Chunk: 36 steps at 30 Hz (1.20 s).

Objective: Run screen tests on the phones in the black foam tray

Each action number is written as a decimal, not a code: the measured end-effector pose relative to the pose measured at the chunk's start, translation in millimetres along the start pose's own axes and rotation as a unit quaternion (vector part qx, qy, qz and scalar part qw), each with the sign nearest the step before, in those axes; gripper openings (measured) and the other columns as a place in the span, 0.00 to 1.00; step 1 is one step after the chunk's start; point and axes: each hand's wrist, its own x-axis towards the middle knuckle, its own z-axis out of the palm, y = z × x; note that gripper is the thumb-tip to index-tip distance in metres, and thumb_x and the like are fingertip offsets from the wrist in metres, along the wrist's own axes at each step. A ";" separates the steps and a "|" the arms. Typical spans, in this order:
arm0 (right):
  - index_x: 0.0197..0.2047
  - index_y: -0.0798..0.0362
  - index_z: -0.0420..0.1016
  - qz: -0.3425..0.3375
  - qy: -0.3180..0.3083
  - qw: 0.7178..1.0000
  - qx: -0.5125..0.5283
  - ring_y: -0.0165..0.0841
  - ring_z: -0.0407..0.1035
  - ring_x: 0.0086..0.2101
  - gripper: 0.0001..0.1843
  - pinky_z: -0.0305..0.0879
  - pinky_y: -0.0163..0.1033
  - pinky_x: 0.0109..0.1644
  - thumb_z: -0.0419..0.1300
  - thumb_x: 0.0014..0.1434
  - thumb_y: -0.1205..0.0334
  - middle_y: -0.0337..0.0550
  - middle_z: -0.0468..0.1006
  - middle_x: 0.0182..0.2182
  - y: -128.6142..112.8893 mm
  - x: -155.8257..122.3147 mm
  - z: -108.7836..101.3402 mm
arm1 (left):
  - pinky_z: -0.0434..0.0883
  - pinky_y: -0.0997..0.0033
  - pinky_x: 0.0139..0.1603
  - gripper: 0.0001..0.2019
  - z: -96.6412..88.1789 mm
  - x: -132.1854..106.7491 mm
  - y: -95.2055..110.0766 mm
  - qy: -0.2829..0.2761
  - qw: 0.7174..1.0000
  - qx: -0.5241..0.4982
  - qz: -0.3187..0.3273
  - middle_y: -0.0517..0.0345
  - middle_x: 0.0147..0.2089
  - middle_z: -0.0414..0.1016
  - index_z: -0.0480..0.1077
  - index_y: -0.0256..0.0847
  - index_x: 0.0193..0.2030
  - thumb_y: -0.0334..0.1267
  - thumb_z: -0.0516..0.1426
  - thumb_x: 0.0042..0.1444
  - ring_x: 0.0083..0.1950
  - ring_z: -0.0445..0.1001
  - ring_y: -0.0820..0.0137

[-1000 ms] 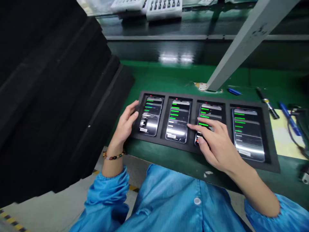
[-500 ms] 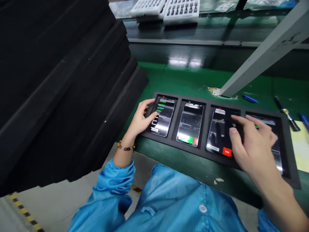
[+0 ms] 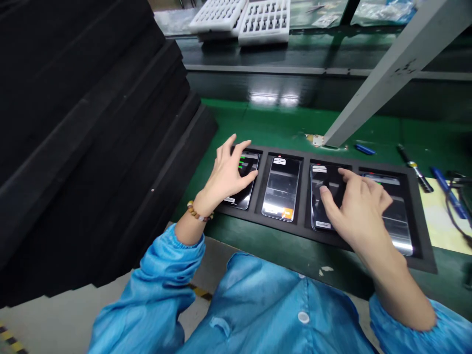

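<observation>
A black foam tray [image 3: 257, 216] lies along the bench edge with several smartphones in its slots. My left hand [image 3: 229, 169] is over the leftmost phone [image 3: 246, 194], fingers spread, holding nothing; it hides part of that screen. The second phone [image 3: 282, 189] lies uncovered and shows an orange patch at its bottom corner. My right hand [image 3: 356, 206] hovers over the third phone [image 3: 317, 201], thumb and index finger apart above its screen, and it is open. The rightmost phone [image 3: 400, 216] is partly hidden behind that hand.
At left rises a tall stack of black foam trays [image 3: 110, 123]. A grey post [image 3: 383, 73] stands behind the phones. Pens [image 3: 415, 167] and yellow paper [image 3: 440, 216] lie at right, beside a black cable [image 3: 455, 206]. White trays of small parts [image 3: 263, 22] sit at the back.
My left hand has moved in over the leftmost phone and spread its fingers. The third phone's red patch no longer shows; the second's green and red patches have given way to orange.
</observation>
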 end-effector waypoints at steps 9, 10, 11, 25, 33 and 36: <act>0.76 0.63 0.60 -0.022 -0.007 0.998 -0.054 0.63 0.63 0.65 0.42 0.57 0.64 0.66 0.54 0.71 0.40 0.72 0.75 0.61 3.3 0.2 8.8 | 0.60 0.24 0.79 0.45 7.4 33.6 5.5 -0.056 0.997 0.033 -0.037 0.40 0.85 0.47 0.58 0.52 0.80 0.39 0.68 0.56 0.85 0.49 0.36; 0.76 0.64 0.59 -0.024 -0.008 0.997 -0.069 0.63 0.63 0.65 0.43 0.58 0.64 0.66 0.55 0.70 0.40 0.73 0.75 0.61 1.0 0.2 9.9 | 0.62 0.24 0.77 0.45 7.2 33.8 5.4 -0.055 0.997 0.037 -0.040 0.40 0.85 0.47 0.58 0.52 0.79 0.39 0.69 0.56 0.85 0.50 0.36; 0.76 0.65 0.59 -0.023 -0.008 0.996 -0.084 0.64 0.63 0.64 0.44 0.58 0.64 0.66 0.56 0.70 0.40 0.74 0.74 0.60 -1.7 0.7 10.9 | 0.64 0.24 0.76 0.45 7.0 33.7 5.7 -0.051 0.997 0.041 -0.041 0.40 0.85 0.47 0.58 0.52 0.79 0.39 0.68 0.56 0.84 0.50 0.35; 0.67 0.68 0.66 0.026 0.020 0.992 -0.123 0.65 0.66 0.58 0.39 0.58 0.65 0.63 0.60 0.66 0.44 0.75 0.77 0.52 -23.3 5.5 8.8 | 0.74 0.19 0.62 0.30 18.4 31.2 7.0 0.023 0.999 0.027 0.014 0.40 0.65 0.63 0.68 0.49 0.67 0.31 0.65 0.58 0.67 0.68 0.36; 0.73 0.74 0.59 0.036 -0.004 0.985 -0.169 0.63 0.68 0.55 0.46 0.59 0.63 0.61 0.58 0.69 0.42 0.76 0.79 0.50 -28.5 4.2 4.5 | 0.76 0.24 0.60 0.27 13.8 29.4 8.5 0.006 0.999 0.040 0.020 0.41 0.65 0.64 0.67 0.46 0.64 0.31 0.64 0.58 0.66 0.68 0.38; 0.71 0.73 0.63 0.030 0.002 0.985 -0.168 0.63 0.68 0.55 0.44 0.59 0.64 0.61 0.59 0.68 0.41 0.75 0.79 0.50 -26.2 3.9 3.9 | 0.76 0.24 0.60 0.23 13.7 29.6 7.9 -0.002 0.999 0.042 0.024 0.41 0.64 0.64 0.67 0.45 0.60 0.29 0.62 0.59 0.65 0.69 0.39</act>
